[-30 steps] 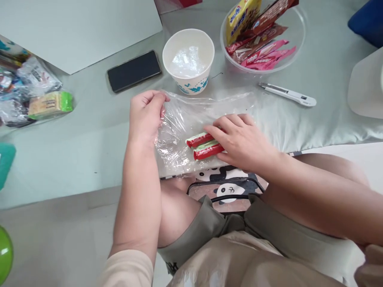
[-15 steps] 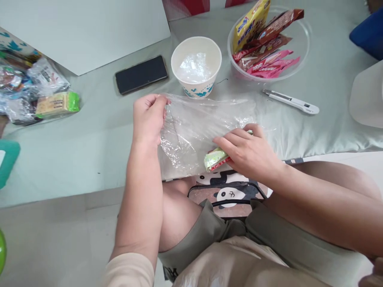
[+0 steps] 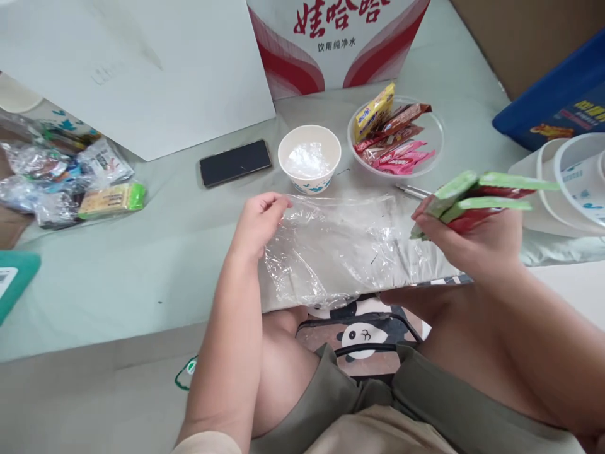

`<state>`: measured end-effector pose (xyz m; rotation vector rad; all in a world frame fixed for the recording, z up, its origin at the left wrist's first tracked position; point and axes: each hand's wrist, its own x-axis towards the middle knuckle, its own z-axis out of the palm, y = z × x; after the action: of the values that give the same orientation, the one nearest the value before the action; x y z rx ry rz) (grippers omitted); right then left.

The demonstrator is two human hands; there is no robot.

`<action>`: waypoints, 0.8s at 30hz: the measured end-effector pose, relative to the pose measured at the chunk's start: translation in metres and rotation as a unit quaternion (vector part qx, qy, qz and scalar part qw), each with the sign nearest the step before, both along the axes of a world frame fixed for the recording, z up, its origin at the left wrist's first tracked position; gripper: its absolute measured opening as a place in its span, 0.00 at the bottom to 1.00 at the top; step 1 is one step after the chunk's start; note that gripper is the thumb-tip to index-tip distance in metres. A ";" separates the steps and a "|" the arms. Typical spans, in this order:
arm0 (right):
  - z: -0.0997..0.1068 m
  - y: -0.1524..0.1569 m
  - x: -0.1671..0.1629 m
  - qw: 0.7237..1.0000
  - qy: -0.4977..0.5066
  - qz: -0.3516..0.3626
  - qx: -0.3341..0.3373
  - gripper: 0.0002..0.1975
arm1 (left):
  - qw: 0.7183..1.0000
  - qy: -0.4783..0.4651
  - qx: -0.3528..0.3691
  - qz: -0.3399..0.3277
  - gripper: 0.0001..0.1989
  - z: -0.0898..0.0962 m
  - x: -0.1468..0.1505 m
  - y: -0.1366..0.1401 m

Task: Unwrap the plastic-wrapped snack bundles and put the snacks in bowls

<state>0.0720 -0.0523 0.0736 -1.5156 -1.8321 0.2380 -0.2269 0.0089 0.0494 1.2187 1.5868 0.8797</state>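
My left hand [image 3: 259,224] pinches the left edge of a clear plastic bag [image 3: 331,246], which lies crinkled and flat along the table's front edge. Over to the right, my right hand [image 3: 482,246] is closed round several green and red snack packets [image 3: 486,202], lifted above the table and fanned apart. A white paper bowl [image 3: 309,154] with blue print stands just behind the bag, with clear wrapping inside. The utility knife [image 3: 410,190] lies partly hidden behind the held packets. Beyond it sits a round clear tub [image 3: 437,142] holding yellow, brown and pink snack packets.
A black phone [image 3: 235,164] lies left of the bowl. Wrapped snacks [image 3: 111,198] are heaped at the far left, near a teal object [image 3: 19,277]. White and red boxes [image 3: 302,69] stand behind. White tubs [image 3: 543,183] and a blue package [image 3: 548,107] are at the right.
My right hand has drawn the green packets out of the bag and raised them to the right. The bag has gone flat, my left hand still on its edge. The view has tilted up.
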 end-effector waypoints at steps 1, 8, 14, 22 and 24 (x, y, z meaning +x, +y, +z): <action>0.004 0.007 0.001 0.999 -0.024 -0.020 0.031 0.09 | 1.000 -0.001 0.000 -0.012 0.07 0.000 0.001 0.000; 0.029 0.097 0.021 0.965 -0.247 0.052 0.068 0.20 | 1.000 0.001 -0.004 -0.027 0.08 -0.002 0.003 0.001; 0.004 0.085 0.025 0.979 -0.190 0.022 0.065 0.21 | 0.999 -0.007 -0.002 -0.033 0.08 0.001 -0.001 -0.002; -0.013 0.073 0.011 0.984 -0.140 -0.007 0.110 0.12 | 0.999 -0.013 0.002 -0.048 0.08 0.000 0.002 -0.003; -0.016 0.085 0.011 0.986 -0.139 0.004 0.092 0.14 | 0.999 -0.012 0.004 -0.051 0.08 -0.002 0.003 -0.001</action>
<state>0.0827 0.0330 0.0579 -1.4686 -2.0149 -0.1431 -0.2243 0.0075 0.0477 1.2769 1.4900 0.8336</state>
